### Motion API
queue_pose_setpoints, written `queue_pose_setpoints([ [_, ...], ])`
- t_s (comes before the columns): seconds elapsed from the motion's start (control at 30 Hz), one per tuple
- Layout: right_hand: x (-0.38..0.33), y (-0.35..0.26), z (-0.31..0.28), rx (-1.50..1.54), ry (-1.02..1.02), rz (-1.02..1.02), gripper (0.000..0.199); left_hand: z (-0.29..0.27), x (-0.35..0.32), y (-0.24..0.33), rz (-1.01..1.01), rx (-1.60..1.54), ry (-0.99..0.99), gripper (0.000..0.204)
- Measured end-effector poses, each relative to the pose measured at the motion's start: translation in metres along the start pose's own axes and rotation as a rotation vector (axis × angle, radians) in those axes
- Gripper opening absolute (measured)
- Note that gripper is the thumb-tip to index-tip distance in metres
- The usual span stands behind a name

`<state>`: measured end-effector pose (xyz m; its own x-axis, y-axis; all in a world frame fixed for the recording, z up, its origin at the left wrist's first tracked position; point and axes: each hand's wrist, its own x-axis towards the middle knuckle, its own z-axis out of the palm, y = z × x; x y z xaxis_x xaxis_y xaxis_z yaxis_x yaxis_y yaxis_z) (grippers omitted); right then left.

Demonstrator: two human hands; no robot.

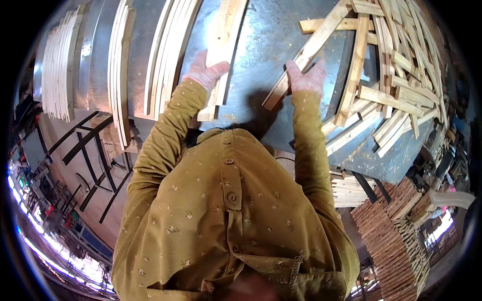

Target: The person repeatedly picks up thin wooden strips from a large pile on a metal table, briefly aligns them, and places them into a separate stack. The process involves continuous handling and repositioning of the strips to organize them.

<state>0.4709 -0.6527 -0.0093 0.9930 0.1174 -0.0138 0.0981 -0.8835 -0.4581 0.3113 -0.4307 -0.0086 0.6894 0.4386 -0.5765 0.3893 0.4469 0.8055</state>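
Pale wooden strips [226, 37] lie side by side on a metal-topped table [263, 37], their near ends pointing toward me. My left hand [205, 71], in a pinkish-white glove, is closed on these strips, its thumb across their top. To the right, a single wooden strip [321, 37] slants from lower left to upper right. My right hand [307, 79], gloved the same way, grips that strip near its lower end, with the thumb at its left side. Some of the right fingers are hidden.
Left of my hands stand sorted rows of strips [168, 55], [119, 65] and a wider row of strips [61, 65]. A jumbled heap of strips [401, 93] covers the table's right side. Black metal frames [93, 150] stand at lower left; stacked wood [386, 236] is at lower right.
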Motion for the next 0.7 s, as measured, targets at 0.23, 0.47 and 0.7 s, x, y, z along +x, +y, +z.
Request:
queue_pose_setpoints([
  [0.23,0.002,-0.040,0.009,0.874,-0.515,0.304,0.057,-0.015,-0.012,0.005,-0.248,-0.556,-0.428,0.070],
  [0.47,-0.068,-0.092,0.076,0.730,-0.630,0.167,0.075,0.009,-0.032,0.006,-0.162,0.805,0.174,0.062],
  [0.7,-0.072,-0.181,0.061,-0.054,-0.984,-0.065,0.108,-0.070,-0.063,0.028,0.144,1.341,0.345,0.055],
])
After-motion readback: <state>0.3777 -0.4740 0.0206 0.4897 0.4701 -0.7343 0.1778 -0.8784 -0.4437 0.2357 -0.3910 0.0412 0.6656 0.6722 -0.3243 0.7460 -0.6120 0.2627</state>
